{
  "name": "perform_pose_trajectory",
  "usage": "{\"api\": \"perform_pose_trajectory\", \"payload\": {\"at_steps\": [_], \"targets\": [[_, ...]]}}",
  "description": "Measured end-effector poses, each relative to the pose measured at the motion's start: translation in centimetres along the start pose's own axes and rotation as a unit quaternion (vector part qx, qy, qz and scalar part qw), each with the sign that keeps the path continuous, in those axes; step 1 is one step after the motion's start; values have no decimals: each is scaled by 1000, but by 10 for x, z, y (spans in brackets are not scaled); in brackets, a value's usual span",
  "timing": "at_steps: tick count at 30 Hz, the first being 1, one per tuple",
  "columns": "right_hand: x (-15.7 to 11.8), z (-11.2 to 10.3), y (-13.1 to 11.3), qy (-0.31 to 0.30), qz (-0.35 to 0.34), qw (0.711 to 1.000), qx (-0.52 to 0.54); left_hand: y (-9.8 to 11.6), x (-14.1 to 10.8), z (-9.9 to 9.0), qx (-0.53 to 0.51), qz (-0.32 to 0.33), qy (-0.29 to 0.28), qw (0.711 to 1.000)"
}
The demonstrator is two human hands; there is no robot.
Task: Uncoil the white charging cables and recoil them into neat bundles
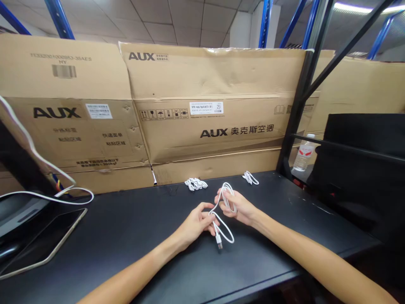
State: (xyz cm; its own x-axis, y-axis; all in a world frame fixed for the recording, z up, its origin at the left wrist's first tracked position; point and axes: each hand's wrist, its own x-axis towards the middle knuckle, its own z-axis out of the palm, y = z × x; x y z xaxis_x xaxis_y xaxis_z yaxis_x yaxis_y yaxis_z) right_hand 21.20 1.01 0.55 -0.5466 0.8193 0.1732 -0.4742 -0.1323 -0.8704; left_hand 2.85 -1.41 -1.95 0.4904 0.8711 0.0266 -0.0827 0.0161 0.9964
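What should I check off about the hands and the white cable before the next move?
1. Left hand has hold of the white cable: ok, its fingers pinch it near the plug.
2. Right hand has hold of the looped part: ok, gathered in its fingers.
3. Plug free of the fingers: ok, it hangs below the left hand.
4. No slack outside the right hand: not ok, a loop hangs loose near the left fingertips.
5. Held cable apart from the left bundle and right bundle on the table: ok.
6. Cable's other end secured: cannot tell.
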Motion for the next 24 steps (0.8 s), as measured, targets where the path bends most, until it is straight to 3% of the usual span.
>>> {"api": "perform_pose_trajectory", "payload": {"at_steps": [4, 11, 13, 19, 24], "targets": [[1, 1, 11, 4, -4, 999, -50, 4, -2, -1, -95, -8, 40, 995], [-1, -5, 23, -148, -18, 984, -99, 13, -4, -1, -163, -31, 30, 986], [-4, -2, 25, -158, -20, 979, -129, 10, -4, -1, -169, -31, 32, 985], [-6, 12, 26, -70, -41, 979, -186, 8, -3, 4, -127, -27, 46, 990], [1, 10, 24, 80, -13, 986, -146, 5, -2, 9, 10, -29, -17, 999]]}}
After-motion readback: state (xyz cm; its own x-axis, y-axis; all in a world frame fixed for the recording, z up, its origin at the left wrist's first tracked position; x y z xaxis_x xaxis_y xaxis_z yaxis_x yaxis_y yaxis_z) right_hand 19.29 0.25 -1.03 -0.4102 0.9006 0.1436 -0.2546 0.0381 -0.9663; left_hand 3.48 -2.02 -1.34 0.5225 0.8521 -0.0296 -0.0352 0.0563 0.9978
